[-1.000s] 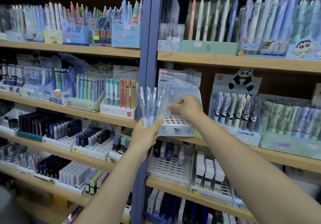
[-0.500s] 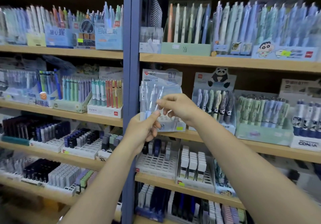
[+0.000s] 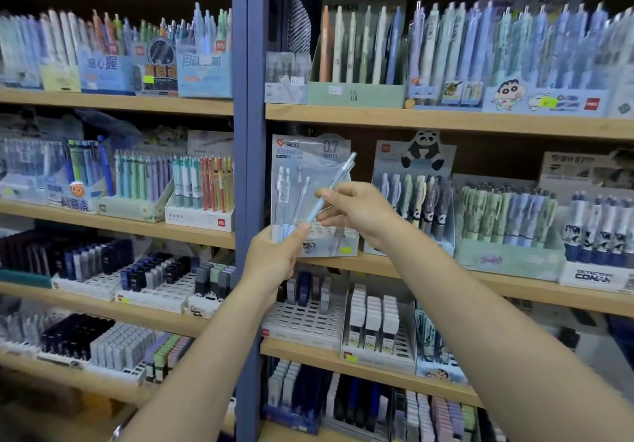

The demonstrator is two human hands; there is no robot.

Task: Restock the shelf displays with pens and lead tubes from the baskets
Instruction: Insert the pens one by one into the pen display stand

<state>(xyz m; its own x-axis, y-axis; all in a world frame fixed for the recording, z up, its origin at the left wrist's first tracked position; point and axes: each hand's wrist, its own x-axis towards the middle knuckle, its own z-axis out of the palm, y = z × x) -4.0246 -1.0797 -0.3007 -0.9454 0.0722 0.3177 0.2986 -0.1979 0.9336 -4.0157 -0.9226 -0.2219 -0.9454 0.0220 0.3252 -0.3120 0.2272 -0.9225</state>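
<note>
A: What's at frame centre?
B: A 0.7 mm display box [image 3: 310, 198], white grid tray nearly bare, a few pale blue, clear-barrelled pens standing at its left.
A: And the hands?
B: Left hand [image 3: 274, 260] grips a pen bunch [image 3: 286, 208] by the lower ends; right hand [image 3: 360, 210] pinches one tilted pen [image 3: 331, 187], both before that box.

Straight ahead of you, the backing card of the pen display [image 3: 310, 157] reads "0.7 mm". At your three o'clock, the white box [image 3: 595, 275] reads "DETECTIVE CONAN", and the card [image 3: 583, 167] behind it shows "0.7". At your five o'clock, the lead tubes [image 3: 372, 332] carry "100%" labels. At your nine o'clock, an orange sticker [image 3: 76, 190] reads "0.5". Other print is too blurred to read.
</note>
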